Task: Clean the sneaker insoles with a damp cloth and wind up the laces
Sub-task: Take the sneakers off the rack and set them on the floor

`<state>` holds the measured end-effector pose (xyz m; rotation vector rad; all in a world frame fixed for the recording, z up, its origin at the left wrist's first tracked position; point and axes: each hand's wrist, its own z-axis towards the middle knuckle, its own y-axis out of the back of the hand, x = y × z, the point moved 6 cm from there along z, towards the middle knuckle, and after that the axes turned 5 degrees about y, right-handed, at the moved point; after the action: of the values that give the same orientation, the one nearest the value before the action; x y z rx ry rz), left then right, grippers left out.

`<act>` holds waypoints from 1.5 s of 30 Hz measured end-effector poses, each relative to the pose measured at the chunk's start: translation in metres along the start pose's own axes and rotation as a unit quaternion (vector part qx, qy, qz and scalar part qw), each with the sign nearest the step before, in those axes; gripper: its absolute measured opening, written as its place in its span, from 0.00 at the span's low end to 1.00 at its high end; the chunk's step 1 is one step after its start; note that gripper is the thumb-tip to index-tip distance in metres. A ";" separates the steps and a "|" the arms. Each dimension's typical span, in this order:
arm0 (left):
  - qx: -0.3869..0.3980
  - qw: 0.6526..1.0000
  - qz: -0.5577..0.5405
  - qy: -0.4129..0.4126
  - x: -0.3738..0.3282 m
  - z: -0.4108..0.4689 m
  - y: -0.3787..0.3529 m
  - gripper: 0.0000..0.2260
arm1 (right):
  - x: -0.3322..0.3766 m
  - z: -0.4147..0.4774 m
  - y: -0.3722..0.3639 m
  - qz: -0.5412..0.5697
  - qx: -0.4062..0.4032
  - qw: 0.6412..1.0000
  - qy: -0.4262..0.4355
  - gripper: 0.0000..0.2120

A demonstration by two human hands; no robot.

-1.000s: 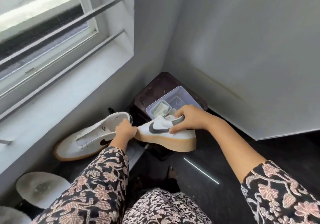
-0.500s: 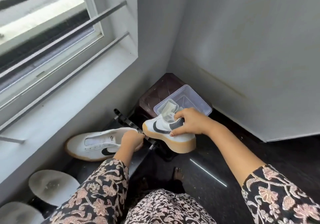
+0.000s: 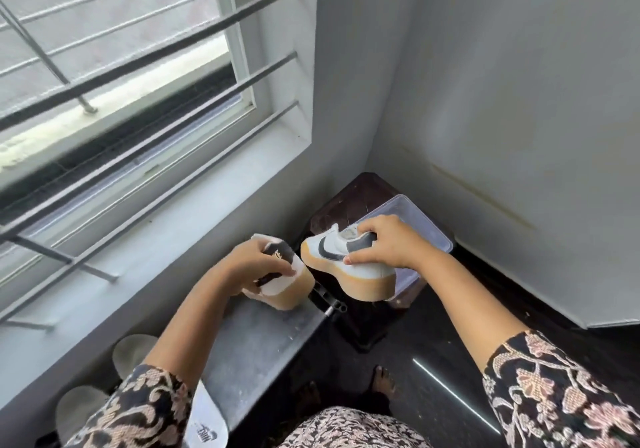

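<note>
My left hand (image 3: 254, 264) grips the heel of a white sneaker (image 3: 284, 288) with a gum sole, lifted off the grey ledge (image 3: 263, 340) with its heel toward me. My right hand (image 3: 384, 243) grips the collar of the second white sneaker (image 3: 349, 267), which has a dark swoosh, and holds it in the air above the stool. A white insole (image 3: 204, 423) lies on the ledge near my left sleeve, partly hidden by it. No laces or cloth are plainly visible.
A clear plastic box (image 3: 429, 229) sits on a dark stool (image 3: 353, 198) in the corner, behind the right sneaker. Two pale round objects (image 3: 133, 354) lie under the window wall at left. A black metal bracket (image 3: 329, 300) sticks out at the ledge end. My bare feet (image 3: 382, 380) stand on the dark floor.
My left hand took hold of the sneaker lying on the ledge and raised it heel-first. The right hand lifted its sneaker slightly, toward the left one. The view tilted up.
</note>
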<state>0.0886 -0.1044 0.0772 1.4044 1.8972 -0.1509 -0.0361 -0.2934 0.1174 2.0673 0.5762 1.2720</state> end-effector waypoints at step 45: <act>0.184 0.844 0.465 -0.194 -0.084 0.046 -0.456 0.31 | -0.394 -0.225 -0.037 0.092 0.044 0.957 -0.272 0.29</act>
<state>-0.2719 -0.3694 -0.0520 2.2046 0.7292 -0.2959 -0.4116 -0.4593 -0.0790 2.4533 0.1935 0.7188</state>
